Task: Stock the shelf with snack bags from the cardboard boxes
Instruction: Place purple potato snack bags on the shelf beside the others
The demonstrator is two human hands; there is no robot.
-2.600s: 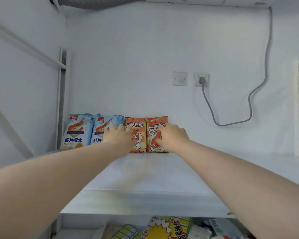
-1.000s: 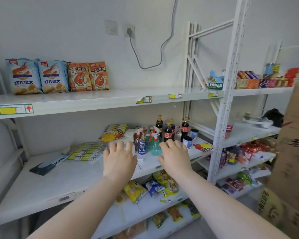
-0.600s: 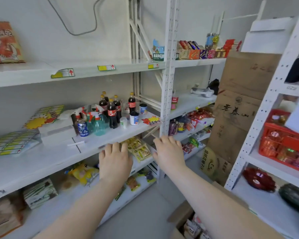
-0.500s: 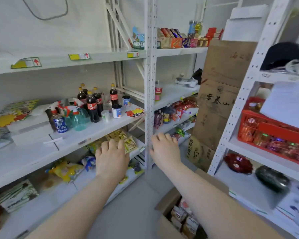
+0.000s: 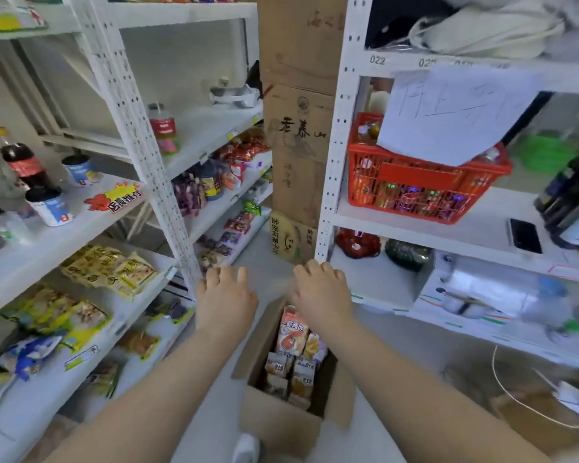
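**A:** What did you have on the left?

**B:** White shelves (image 5: 81, 228) with cola bottles (image 5: 20, 165), paper cups and yellow packets lower down. My left hand (image 5: 226, 297) hung above the near-left flap of the box (image 5: 274, 422), fingers spread and loose, gripping nothing.

**A:** And the stock?

**B:** The snack bags (image 5: 291, 335) stood packed on end inside the open box on the floor, an orange one topmost, just under my right hand (image 5: 321, 295). That hand was also slack and empty, fingers slightly curled, not touching a bag as far as I could tell.

**A:** How did you judge the pick?

**B:** I reckoned the orange bag was the one to take, pinched by its top seam rather than its belly, since these puffed packs crush and slip. Lifting straight up should have kept the neighbours from riding out with it; the left hand could steady the flap.

**A:** The room?

**B:** Pale grey floor, a narrow aisle. Tall cartons (image 5: 298, 111) stacked at the aisle's end, then the right rack with a red basket (image 5: 422, 192) under a paper sheet, and a phone lying flat beside it
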